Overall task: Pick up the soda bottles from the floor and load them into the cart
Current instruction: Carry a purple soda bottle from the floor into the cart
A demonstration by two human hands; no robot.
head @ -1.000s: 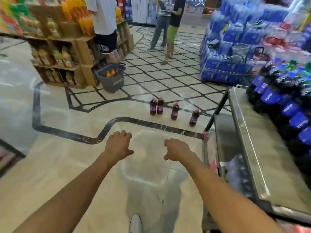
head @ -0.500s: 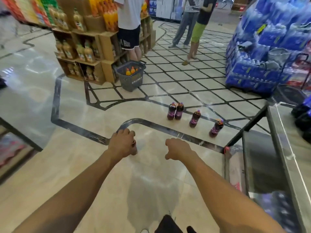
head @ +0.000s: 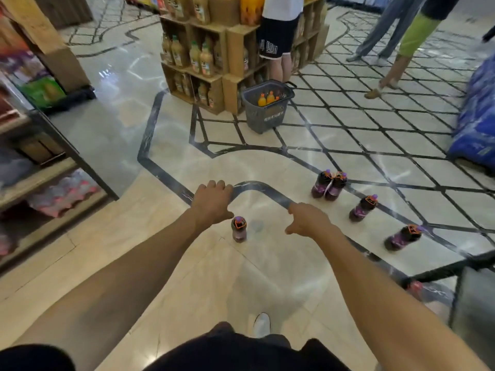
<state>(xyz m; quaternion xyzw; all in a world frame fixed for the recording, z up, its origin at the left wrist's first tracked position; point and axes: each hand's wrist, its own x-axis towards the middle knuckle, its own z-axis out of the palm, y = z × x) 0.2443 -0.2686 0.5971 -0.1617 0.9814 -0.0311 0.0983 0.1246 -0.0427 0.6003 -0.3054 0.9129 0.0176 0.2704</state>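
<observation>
The head camera looks down along two bare forearms stretched out over a glossy cream floor (head: 166,263) with dark inlaid lines. The left hand (head: 213,202) hangs palm down with its fingers loosely curled and holds nothing. The right hand (head: 308,219) is the same, fingers loosely bent, thumb sticking out to the side, nothing in it.

The nearest soda bottle (head: 239,229) stands upright on the floor between the two hands, just below and right of the left hand; no finger touches it. It has dark purple drink, a purple cap and an orange neck tag. Beyond the right hand, two bottles (head: 329,185) of the same kind stand touching each other on the dark curved line. A fourth bottle (head: 363,208) stands alone further right, and a fifth bottle (head: 401,237) stands nearer the right edge of the view.

The cart (head: 471,298) shows only as a dark frame and a grey metal side in the bottom right corner, well apart from the nearest bottle.

Further back, a grey basket (head: 267,113) holding orange-capped bottles sits on the floor beside a wooden juice display (head: 206,52), where a person in black shorts (head: 276,38) stands. Blue shrink-wrapped packs (head: 479,116) are stacked at the right edge, and store shelves (head: 40,167) line the left edge. A white shoe (head: 262,324) shows low in the middle.
</observation>
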